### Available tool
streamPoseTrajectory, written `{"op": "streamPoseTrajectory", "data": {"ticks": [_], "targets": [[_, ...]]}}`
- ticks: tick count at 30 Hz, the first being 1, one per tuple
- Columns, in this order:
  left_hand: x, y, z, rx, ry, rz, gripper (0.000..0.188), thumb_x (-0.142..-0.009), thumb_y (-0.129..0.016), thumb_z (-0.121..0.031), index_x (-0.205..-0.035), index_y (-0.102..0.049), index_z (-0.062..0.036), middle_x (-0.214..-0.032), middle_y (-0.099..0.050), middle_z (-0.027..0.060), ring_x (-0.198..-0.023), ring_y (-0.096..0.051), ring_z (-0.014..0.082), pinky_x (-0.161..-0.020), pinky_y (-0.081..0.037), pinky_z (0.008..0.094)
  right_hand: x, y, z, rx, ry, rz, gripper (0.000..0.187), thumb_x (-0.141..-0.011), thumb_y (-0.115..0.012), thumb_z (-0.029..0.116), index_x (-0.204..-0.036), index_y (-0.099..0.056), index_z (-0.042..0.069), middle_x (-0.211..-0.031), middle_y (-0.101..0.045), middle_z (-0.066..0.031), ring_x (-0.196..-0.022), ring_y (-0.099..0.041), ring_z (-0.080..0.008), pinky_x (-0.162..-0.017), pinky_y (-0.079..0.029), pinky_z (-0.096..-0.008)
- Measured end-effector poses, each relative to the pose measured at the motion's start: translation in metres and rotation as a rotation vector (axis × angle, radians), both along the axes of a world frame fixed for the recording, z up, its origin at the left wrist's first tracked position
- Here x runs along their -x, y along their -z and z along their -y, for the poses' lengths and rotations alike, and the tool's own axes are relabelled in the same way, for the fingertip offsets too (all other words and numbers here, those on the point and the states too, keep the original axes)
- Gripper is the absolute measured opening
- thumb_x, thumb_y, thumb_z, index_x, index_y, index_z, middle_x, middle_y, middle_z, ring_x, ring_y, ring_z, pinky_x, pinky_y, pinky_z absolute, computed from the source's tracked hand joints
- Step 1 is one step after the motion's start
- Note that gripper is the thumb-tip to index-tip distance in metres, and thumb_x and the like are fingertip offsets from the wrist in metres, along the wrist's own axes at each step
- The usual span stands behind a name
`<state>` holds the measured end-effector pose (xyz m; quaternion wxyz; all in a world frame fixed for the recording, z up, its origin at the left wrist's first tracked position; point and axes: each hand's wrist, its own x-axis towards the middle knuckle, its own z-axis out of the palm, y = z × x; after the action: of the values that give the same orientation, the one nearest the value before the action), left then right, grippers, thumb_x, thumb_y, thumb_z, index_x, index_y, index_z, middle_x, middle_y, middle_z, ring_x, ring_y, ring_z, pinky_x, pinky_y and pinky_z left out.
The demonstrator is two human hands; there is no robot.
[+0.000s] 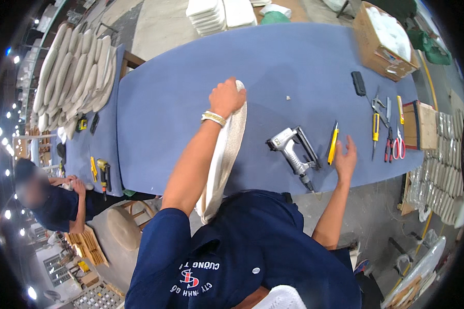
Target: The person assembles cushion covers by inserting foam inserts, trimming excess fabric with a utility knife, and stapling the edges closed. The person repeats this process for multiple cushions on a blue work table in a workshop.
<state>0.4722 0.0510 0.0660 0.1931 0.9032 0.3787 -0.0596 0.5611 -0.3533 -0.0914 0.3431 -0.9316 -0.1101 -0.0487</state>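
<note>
My left hand (pixel 227 99), with bangles at the wrist, is closed over the far end of a long cream padded cushion (pixel 229 147). The cushion stands on its edge, its near end against my body. Fingers apart and holding nothing, my right hand (pixel 346 160) is just right of a yellow utility knife (pixel 333 144). Between the cushion and the knife lies a silver staple gun (pixel 293 150), its hose fitting toward me. A small pale scrap (pixel 288 98) rests farther off on the blue table (pixel 175 77).
At the right are scissors (pixel 398 147), pliers (pixel 388 147), a yellow screwdriver (pixel 375 131) and a wooden box (pixel 420 125). A carton (pixel 384 46) with white contents sits at the far right corner. Cushions (pixel 75 72) are piled at left, near a co-worker (pixel 54 198).
</note>
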Motion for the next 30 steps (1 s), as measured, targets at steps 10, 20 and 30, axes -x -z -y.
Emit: {"op": "streamPoseTrajectory", "data": {"ticks": [10,20,30], "targets": [[0.215,-0.153,-0.079,0.290,-0.320,1.091,0.041,-0.093,-0.074,-0.009,-0.130,-0.065,0.0044,-0.118,-0.071,0.0108,-0.105,-0.067,0.0161,-0.093,-0.052,0.0296,0.043,-0.040,-0.099,-0.400,-0.480,-0.570,0.033,-0.102,-0.063,0.021,-0.128,-0.065,0.001,-0.108,-0.072,-0.0127,-0.093,-0.068,-0.0163,-0.085,-0.053,-0.0309],[0.453,0.018,0.028,0.014,-1.034,0.900,0.041,-0.096,-0.069,-0.009,-0.136,-0.062,0.0015,-0.125,-0.070,0.0104,-0.113,-0.065,0.0159,-0.096,-0.052,0.0310,0.062,-0.043,-0.113,-0.084,-0.722,-0.412,0.030,-0.101,-0.063,0.022,-0.124,-0.067,0.003,-0.107,-0.074,-0.0133,-0.089,-0.071,-0.0207,-0.081,-0.055,-0.0345],[0.349,-0.192,0.145,0.639,0.746,1.465,0.040,-0.105,-0.055,-0.025,-0.131,-0.062,0.0053,-0.107,-0.070,0.0218,-0.089,-0.071,0.0273,-0.088,-0.057,0.0430,0.089,0.026,-0.072,0.185,-0.834,-0.720,0.033,-0.101,-0.064,0.023,-0.126,-0.065,0.002,-0.092,-0.073,-0.0086,-0.083,-0.069,-0.0148,-0.074,-0.054,-0.0291]]}}
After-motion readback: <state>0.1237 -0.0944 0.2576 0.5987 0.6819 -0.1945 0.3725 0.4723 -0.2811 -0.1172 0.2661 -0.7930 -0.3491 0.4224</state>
